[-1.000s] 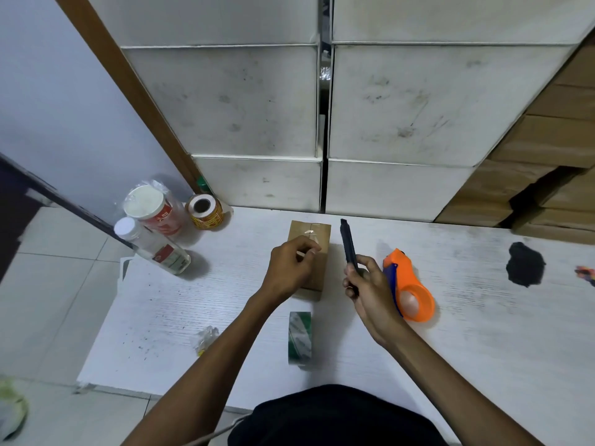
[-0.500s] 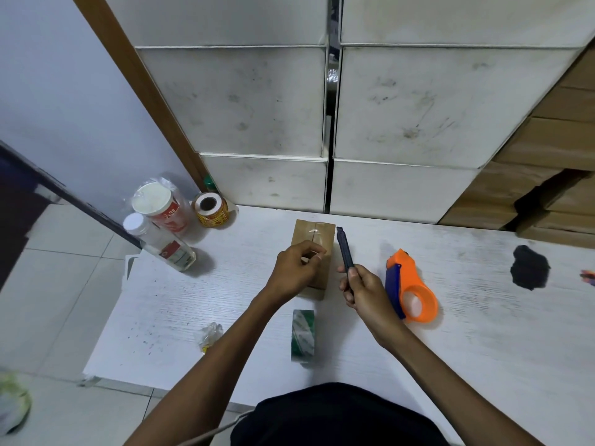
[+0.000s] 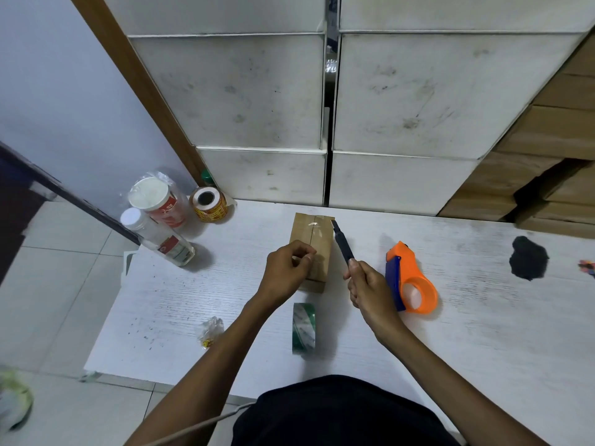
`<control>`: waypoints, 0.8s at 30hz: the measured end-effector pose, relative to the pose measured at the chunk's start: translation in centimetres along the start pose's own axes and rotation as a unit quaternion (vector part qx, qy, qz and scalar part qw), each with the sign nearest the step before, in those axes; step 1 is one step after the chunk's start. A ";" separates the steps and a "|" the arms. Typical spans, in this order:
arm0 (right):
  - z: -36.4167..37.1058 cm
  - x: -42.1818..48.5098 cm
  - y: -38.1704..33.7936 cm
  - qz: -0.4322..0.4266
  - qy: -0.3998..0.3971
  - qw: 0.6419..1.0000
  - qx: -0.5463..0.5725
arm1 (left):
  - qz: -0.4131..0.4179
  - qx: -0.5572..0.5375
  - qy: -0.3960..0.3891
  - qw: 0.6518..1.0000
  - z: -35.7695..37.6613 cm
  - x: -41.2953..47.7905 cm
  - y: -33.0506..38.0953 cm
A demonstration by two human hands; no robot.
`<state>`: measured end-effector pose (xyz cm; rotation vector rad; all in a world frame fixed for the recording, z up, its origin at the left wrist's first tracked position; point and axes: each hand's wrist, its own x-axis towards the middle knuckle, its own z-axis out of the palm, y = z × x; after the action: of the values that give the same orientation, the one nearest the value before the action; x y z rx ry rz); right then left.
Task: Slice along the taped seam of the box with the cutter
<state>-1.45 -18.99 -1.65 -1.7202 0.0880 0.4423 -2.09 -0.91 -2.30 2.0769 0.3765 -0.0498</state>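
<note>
**Knife beside a taped box**

Lying mid-table point(image 3: 483, 333): small brown box point(image 3: 317, 239), clear tape along its top. Resting on its near end, fingers curled: left hand point(image 3: 286, 273), holding nothing visible. Gripping a black utility knife point(image 3: 343, 244), tip beside the box's far right corner: right hand point(image 3: 370, 284). Sitting just right: orange tape dispenser point(image 3: 412, 281). Standing nearer: green tape roll point(image 3: 303, 328).

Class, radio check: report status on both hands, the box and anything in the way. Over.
Left hand rests curled on the taped cardboard box. Right hand grips black utility knife, tip at box's right edge. Orange tape dispenser right, apart.
</note>
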 end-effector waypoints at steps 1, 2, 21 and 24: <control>0.0 0.0 0.0 -0.003 0.008 1.000 0.000 | -0.001 0.000 0.000 1.000 0.0 0.0 0.0; 0.1 0.0 0.0 -0.006 0.014 1.000 -0.003 | -0.001 0.001 -0.002 1.000 -0.1 -0.1 -0.1; -1.7 -0.2 1.9 -0.042 -0.006 0.990 -0.132 | -0.106 -0.032 0.105 0.988 -0.5 -5.4 -1.5; -2.4 -0.4 2.1 -0.058 -0.018 0.981 -0.182 | -0.200 -0.037 0.037 0.979 0.0 -8.3 -3.4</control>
<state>-1.90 -21.83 -3.19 -2.0635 -0.1268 0.4195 -11.00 -1.40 -3.60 1.9060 0.8250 -0.1954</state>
